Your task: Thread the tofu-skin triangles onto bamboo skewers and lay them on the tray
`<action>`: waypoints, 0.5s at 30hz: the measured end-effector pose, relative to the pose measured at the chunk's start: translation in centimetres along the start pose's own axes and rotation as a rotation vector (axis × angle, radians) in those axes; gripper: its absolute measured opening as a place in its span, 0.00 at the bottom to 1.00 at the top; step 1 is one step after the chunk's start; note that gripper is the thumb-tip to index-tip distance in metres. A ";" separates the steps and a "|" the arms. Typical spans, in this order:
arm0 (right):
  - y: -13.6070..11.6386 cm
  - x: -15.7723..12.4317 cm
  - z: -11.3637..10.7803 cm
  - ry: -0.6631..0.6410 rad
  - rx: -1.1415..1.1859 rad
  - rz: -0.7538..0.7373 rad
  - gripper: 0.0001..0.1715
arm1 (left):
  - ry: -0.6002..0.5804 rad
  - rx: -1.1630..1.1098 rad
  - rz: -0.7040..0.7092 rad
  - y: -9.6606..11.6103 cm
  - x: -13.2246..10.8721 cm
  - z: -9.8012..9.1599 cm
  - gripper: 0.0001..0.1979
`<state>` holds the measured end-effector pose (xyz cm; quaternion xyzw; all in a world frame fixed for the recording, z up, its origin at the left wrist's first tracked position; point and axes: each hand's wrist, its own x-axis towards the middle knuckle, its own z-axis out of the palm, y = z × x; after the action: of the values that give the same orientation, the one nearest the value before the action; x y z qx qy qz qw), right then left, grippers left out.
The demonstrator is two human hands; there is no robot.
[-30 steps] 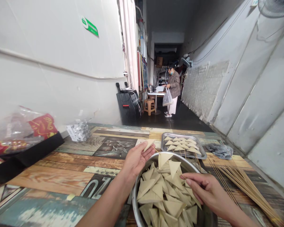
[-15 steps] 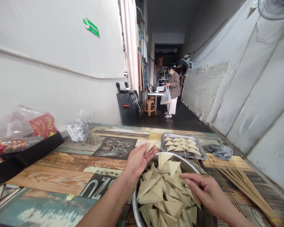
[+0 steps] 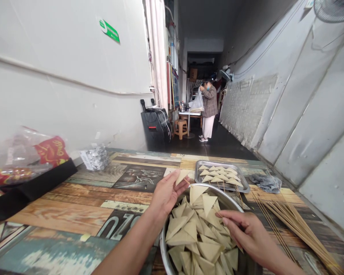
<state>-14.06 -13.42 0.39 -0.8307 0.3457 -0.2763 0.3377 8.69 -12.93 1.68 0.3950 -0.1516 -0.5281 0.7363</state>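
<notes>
My left hand (image 3: 167, 191), above the far left rim of a metal bowl (image 3: 164, 244), pinches a pale triangular piece of what looks like tofu skin (image 3: 182, 176). A thin bamboo skewer (image 3: 188, 181) meets that piece. My right hand (image 3: 243, 229), over the bowl's right side, is closed with thumb and fingers on the skewer; its middle is hard to see against the food. Many more folded tofu skin triangles (image 3: 189, 231) fill the bowl. Behind it, a metal tray (image 3: 248, 187) bears skewered triangles (image 3: 219, 173) in rows.
Loose bamboo skewers (image 3: 298, 229) lie at the right, near a crumpled grey plastic bag (image 3: 266, 183). On the left stand a black box (image 3: 43, 183) with packets and a clear silvery pack (image 3: 94, 157). Another person (image 3: 209, 107) stands in the back beside a table with a plastic bag.
My right hand has shifted slightly left, and my left hand's triangle is tilted a little differently. The person at the back has lifted the plastic bag higher.
</notes>
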 end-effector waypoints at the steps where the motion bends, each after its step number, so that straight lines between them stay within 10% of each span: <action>1: 0.1 0.0 0.0 0.008 -0.003 -0.003 0.18 | 0.007 -0.008 -0.004 0.0 0.0 0.0 0.07; 15: 0.3 -0.2 0.2 0.042 -0.104 -0.095 0.16 | 0.057 -0.083 -0.073 -0.2 -0.1 0.2 0.05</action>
<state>-14.10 -13.33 0.00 -0.8566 0.3269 -0.2910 0.2733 8.42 -12.92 1.70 0.3845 -0.0941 -0.5490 0.7361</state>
